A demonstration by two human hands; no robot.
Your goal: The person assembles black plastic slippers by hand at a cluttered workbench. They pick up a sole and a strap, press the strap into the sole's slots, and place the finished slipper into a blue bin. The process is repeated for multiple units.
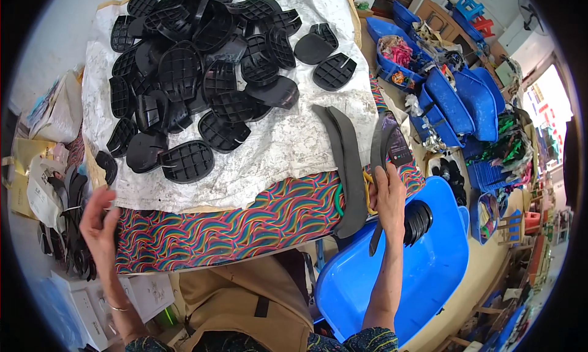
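Observation:
My left hand (100,226) hangs at the table's left edge, fingers spread and holding nothing. Just above it, a small curved black piece (106,167) lies at the cloth's edge. My right hand (389,196) is closed on a long dark strip (375,237) at the table's right edge. Beside that hand lies a bundle of grey-black strips (348,168), with a green loop (338,200) and a yellow loop (370,191) partly showing next to it. A big heap of black shoe heels (180,70), many with gridded undersides, covers the far part of the table.
A stained white cloth (275,150) lies over a wavy rainbow-patterned cover (208,235). A dark phone (399,145) rests near the right edge. Below it stands a blue tub (422,284) containing stacked black pieces (418,222). More filled blue tubs (450,101) stand at right; dark strips (76,229) hang at left.

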